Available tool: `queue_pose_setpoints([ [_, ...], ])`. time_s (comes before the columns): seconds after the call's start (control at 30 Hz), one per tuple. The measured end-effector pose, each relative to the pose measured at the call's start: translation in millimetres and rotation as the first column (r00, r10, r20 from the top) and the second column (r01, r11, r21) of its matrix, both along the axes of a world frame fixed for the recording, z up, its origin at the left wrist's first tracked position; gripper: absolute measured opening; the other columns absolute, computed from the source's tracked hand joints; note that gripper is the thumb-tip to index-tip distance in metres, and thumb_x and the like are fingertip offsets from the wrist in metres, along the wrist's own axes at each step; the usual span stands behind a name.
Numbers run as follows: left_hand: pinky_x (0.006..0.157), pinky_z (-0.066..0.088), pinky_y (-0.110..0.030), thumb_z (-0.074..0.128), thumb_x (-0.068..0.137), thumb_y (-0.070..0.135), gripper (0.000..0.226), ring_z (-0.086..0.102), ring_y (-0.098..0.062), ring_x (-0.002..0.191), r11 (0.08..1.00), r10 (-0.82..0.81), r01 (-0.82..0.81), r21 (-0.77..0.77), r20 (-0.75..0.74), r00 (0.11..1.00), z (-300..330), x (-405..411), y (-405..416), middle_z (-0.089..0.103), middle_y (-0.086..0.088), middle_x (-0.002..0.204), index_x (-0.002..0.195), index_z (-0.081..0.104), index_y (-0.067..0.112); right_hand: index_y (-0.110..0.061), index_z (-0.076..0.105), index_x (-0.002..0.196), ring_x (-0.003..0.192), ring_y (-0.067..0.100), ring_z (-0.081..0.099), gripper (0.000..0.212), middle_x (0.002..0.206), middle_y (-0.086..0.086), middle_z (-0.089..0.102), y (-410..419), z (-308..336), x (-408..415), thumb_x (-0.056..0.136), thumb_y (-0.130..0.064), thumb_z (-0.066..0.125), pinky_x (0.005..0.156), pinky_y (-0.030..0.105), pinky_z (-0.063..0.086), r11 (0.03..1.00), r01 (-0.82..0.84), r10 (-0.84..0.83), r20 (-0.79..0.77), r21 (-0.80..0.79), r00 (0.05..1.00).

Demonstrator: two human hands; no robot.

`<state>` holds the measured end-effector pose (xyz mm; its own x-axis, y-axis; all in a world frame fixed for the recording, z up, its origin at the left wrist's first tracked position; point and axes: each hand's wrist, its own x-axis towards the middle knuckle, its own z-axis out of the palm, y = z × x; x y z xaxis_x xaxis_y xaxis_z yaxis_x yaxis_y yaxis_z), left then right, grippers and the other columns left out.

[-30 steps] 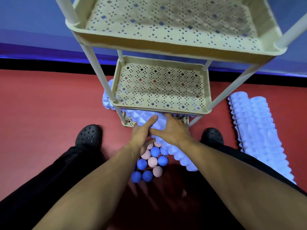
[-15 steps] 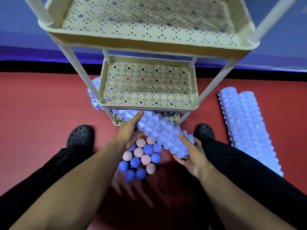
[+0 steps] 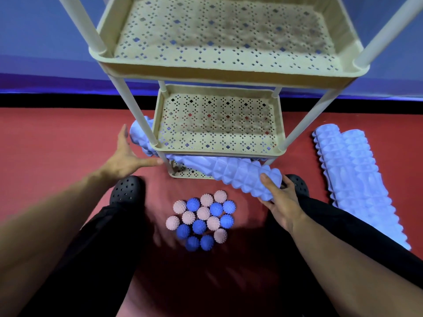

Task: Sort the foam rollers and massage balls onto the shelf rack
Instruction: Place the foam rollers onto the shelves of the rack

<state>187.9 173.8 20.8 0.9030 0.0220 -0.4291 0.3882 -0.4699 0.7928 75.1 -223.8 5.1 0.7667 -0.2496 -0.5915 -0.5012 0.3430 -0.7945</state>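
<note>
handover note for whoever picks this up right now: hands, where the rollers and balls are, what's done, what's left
Left hand: open, fingers spread, holding nothing, beside the rack's front left post.
Right hand: grips the near end of a foam roller, which lies slanted with its far end under the middle shelf, over the bottom shelf.
Another roller pokes out at the rack's left, on the bottom level or behind it; cannot tell which.
Two rollers lie on the floor at the right.
Massage balls, pink and blue, clustered on the floor, none shelved.
Top shelf and middle shelf hold nothing.
Left: seat this roller, shelve the rest, then the balls.
</note>
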Motion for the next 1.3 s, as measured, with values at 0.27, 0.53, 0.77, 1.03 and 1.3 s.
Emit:
queue_pose_setpoints([
  [0.27,0.120,0.031,-0.047,0.100,0.051,0.031,0.144,0.024,-0.019,0.150,0.996,-0.014,0.013,0.092,0.009,1.000,-6.2,24.0,5.9,0.014,-0.002,0.164,0.160,0.006,0.020,-0.014,0.056,0.135,0.109,0.025,0.072,0.056,0.128,0.008,0.069,2.0,-5.3,7.1,0.087,-0.030,0.080,0.081,0.041,0.061,0.996,-0.080,0.079,0.004,0.028,0.997],
  [0.53,0.106,0.043,-0.047,0.101,0.048,0.038,0.144,0.042,-0.026,0.133,0.974,-0.064,0.062,0.220,0.002,0.998,-2.8,28.0,21.7,0.018,-0.003,0.151,0.156,0.005,0.043,0.004,0.051,0.114,0.089,0.023,0.062,0.048,0.099,0.016,0.065,18.8,-6.1,9.1,0.082,-0.010,0.084,0.079,0.042,0.053,0.955,-0.251,0.278,0.175,-0.160,0.944],
  [0.77,0.111,0.038,-0.045,0.099,0.053,0.036,0.141,0.036,-0.024,0.137,0.956,-0.017,0.014,0.291,0.008,1.000,2.2,34.4,42.7,0.021,-0.007,0.151,0.160,0.007,0.030,-0.018,0.028,0.143,0.107,0.020,0.070,0.083,0.129,0.000,0.061,32.6,-21.2,21.1,0.082,-0.016,0.084,0.091,0.042,0.058,0.956,-0.181,0.202,0.070,-0.230,0.977],
  [1.03,0.107,0.045,-0.044,0.099,0.055,0.027,0.123,0.050,-0.023,0.125,0.972,0.028,-0.030,0.234,0.013,1.000,-1.0,28.4,50.6,0.024,-0.006,0.147,0.154,0.027,0.016,-0.015,0.031,0.140,0.128,0.019,0.059,0.095,0.141,0.001,0.055,14.6,-31.0,50.2,0.068,-0.008,0.093,0.102,0.047,0.053,0.925,-0.250,0.285,0.084,-0.287,0.955],
  [1.3,0.088,0.048,-0.027,0.091,0.068,0.005,0.111,0.057,0.004,0.095,0.994,0.107,-0.107,0.006,0.004,0.994,-14.9,15.8,46.4,0.051,0.015,0.110,0.149,0.015,0.009,-0.008,0.046,0.138,0.122,0.028,0.064,0.077,0.132,0.013,0.064,-3.4,-29.6,61.8,0.073,-0.001,0.088,0.107,0.052,0.049,0.929,-0.318,0.331,0.039,-0.190,0.943],
])
